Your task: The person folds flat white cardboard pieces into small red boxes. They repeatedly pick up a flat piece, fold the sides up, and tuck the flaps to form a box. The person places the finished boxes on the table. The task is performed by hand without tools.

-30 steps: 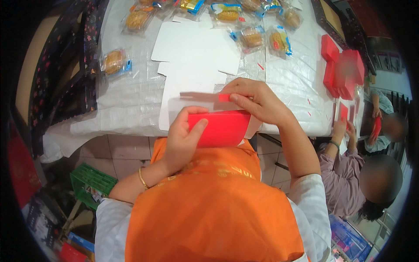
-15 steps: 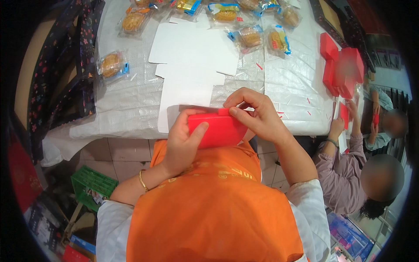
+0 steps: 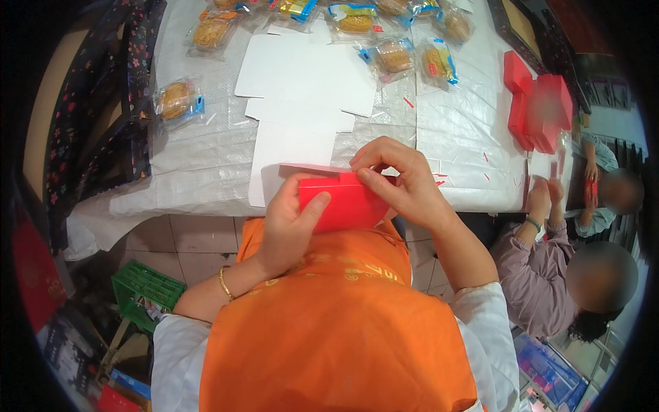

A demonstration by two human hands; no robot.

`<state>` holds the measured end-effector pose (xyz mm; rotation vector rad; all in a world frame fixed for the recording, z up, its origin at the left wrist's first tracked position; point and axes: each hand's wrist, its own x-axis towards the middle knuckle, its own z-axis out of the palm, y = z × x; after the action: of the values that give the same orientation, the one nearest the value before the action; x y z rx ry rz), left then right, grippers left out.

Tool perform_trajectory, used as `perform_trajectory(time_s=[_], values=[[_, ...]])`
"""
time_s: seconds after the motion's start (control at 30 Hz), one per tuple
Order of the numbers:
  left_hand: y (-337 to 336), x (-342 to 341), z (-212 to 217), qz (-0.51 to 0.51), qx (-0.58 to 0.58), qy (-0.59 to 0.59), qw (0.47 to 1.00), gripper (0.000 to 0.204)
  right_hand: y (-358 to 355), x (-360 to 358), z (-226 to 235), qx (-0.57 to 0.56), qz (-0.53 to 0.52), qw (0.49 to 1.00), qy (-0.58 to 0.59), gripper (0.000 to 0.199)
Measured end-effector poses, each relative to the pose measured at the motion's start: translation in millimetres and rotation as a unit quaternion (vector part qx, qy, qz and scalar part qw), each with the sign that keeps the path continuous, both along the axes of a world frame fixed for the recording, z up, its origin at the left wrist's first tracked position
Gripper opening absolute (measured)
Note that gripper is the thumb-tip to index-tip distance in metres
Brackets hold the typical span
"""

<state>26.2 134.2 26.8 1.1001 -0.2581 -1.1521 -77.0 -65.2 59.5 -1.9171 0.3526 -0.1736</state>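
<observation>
One red card piece [image 3: 347, 206] is held in both hands at the near edge of the desk [image 3: 192, 154], just in front of the orange apron [image 3: 336, 329]. Its left end is gripped by the left hand [image 3: 292, 209], thumb on the near face, fingers behind (mostly hidden there). Its top edge is pinched by the right hand [image 3: 401, 180], fingers closed on a short red tab; a paler flap is seen along the same edge. Flat white die-cut card [image 3: 302, 75] is laid out beyond it. Wrapped pastries [image 3: 395, 58] are spread mostly over the far side. Red boxes [image 3: 546, 136] are grouped at right, near a co-worker's hands [image 3: 539, 198]. A green crate [image 3: 134, 292] is set low at left.
</observation>
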Motion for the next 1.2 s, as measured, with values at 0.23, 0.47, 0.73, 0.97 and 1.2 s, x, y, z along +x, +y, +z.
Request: perform_trajectory(time_s=[0.23,0.47,0.73,0.97,1.2], values=[[0.6,1.4,3.4,-0.006,0.006,-0.007,1.000,0.026,2.8,-1.1,1.1,-0.008,-0.001,1.000,0.002,0.008],[1.1,0.9,0.4,0.006,0.000,-0.003,1.000,0.028,2.9,0.7,0.4,-0.020,-0.004,1.000,-0.004,0.008],[1.0,2.7,2.0,0.000,0.028,-0.016,0.999,0.028,2.6,-1.9,-0.1,-0.021,-0.001,1.000,-0.001,0.007],[0.8,1.4,0.3,0.013,0.026,-0.006,1.000,0.029,2.2,-2.3,2.4,-0.020,-0.002,1.000,-0.023,0.007],[-0.5,1.0,4.6,0.013,0.034,-0.001,0.999,0.029,6.0,-1.1,2.2,-0.043,-0.028,0.998,-0.024,0.006]])
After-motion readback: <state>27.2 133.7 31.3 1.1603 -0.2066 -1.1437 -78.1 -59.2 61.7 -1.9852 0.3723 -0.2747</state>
